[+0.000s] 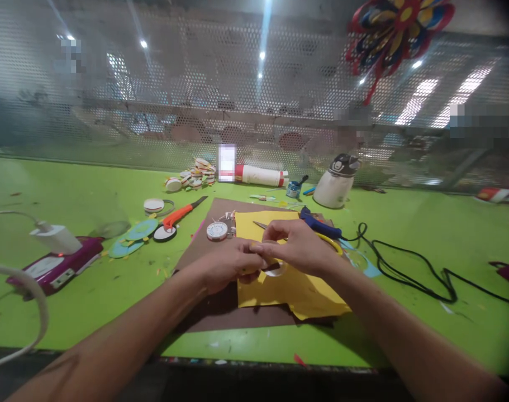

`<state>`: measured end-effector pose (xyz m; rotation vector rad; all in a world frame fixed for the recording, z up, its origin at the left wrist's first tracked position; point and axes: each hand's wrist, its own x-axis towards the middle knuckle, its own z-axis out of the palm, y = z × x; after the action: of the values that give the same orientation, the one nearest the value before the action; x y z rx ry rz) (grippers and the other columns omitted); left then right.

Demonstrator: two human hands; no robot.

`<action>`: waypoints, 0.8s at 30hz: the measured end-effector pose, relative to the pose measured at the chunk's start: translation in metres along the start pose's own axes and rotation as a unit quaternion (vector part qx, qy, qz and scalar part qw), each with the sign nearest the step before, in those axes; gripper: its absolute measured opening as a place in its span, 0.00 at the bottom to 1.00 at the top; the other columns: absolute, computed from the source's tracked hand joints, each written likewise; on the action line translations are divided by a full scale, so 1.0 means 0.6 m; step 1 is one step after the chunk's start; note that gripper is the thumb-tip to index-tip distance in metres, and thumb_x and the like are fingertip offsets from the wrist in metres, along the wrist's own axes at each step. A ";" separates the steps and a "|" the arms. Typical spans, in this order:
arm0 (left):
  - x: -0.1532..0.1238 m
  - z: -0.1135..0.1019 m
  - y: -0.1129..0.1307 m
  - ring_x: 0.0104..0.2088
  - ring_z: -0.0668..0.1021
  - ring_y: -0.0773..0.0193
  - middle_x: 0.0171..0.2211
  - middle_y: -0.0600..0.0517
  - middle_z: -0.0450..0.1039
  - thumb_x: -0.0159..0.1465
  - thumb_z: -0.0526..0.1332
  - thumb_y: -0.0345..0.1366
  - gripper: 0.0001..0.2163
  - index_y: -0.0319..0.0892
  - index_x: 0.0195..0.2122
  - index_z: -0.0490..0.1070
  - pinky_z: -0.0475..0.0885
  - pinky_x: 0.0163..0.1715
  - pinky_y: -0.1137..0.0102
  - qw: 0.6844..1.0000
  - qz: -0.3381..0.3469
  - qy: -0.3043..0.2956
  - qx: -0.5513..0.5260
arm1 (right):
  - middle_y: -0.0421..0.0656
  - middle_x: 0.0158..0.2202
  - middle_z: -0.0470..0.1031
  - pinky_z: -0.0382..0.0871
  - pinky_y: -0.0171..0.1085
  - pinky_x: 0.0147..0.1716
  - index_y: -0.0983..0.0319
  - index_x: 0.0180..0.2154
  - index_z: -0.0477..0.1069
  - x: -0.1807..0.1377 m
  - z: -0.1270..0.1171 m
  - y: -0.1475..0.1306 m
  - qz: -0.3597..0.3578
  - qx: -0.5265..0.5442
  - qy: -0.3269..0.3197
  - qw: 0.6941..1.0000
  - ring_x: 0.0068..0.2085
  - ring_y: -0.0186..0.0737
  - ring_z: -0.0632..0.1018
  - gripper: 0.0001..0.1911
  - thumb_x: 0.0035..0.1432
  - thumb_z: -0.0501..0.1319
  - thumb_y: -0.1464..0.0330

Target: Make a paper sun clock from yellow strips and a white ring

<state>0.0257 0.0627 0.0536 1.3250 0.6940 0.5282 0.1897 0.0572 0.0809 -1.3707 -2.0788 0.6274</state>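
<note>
My left hand [233,261] and my right hand [298,245] meet over a yellow sheet [317,296], fingertips pinched together. Between and just below the fingers, a small white round piece [275,270] with a dark strip shows in part; the fingers cover the rest, and which hand grips it is unclear. The yellow sheet lies on a brown board [220,317]. Left of the fingers rests a white disc with printing [217,231]. Yellow-handled scissors [332,243] lie partly under my right hand, beside a dark blue glue gun [321,225].
On the left are an orange-handled cutter [179,216], pale blue paper discs [143,229] and a purple power strip [84,257] with a white charger [57,237]. Behind stand a white bottle [332,187] and a blue jar [293,190]. A black cable [417,254] winds across the right.
</note>
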 end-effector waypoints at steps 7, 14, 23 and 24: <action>0.001 0.004 0.000 0.20 0.54 0.74 0.20 0.58 0.54 0.52 0.58 0.31 0.06 0.39 0.22 0.61 0.47 0.20 0.72 1.000 -0.004 0.006 0.022 | 0.39 0.23 0.71 0.60 0.31 0.23 0.63 0.24 0.68 0.001 0.005 0.001 0.080 0.060 -0.032 0.994 0.26 0.34 0.70 0.14 0.46 0.64 0.58; 0.003 0.007 -0.006 0.21 0.56 0.73 0.21 0.57 0.57 0.53 0.58 0.32 0.03 0.38 0.25 0.65 0.49 0.21 0.72 0.999 0.000 0.013 0.039 | 0.37 0.23 0.68 0.57 0.31 0.23 0.64 0.26 0.68 0.003 0.005 0.009 0.117 0.173 -0.055 0.976 0.26 0.31 0.67 0.13 0.44 0.66 0.62; 0.004 0.000 -0.006 0.22 0.62 0.73 0.26 0.53 0.68 0.51 0.61 0.32 0.04 0.37 0.27 0.72 0.54 0.23 0.73 0.999 -0.026 0.032 0.008 | 0.40 0.25 0.71 0.61 0.33 0.28 0.65 0.26 0.71 0.005 -0.011 0.014 0.088 0.170 -0.038 0.981 0.28 0.33 0.70 0.16 0.48 0.64 0.57; 0.004 -0.002 -0.007 0.22 0.62 0.73 0.27 0.53 0.68 0.51 0.62 0.33 0.05 0.37 0.27 0.72 0.55 0.23 0.74 0.999 -0.035 0.038 -0.006 | 0.41 0.25 0.72 0.62 0.34 0.29 0.65 0.27 0.71 0.007 -0.020 0.017 0.090 0.168 -0.016 0.982 0.29 0.34 0.71 0.16 0.49 0.64 0.57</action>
<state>0.0265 0.0643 0.0490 1.2705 0.7964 0.5284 0.2032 0.0656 0.0840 -1.3625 -1.7829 1.0308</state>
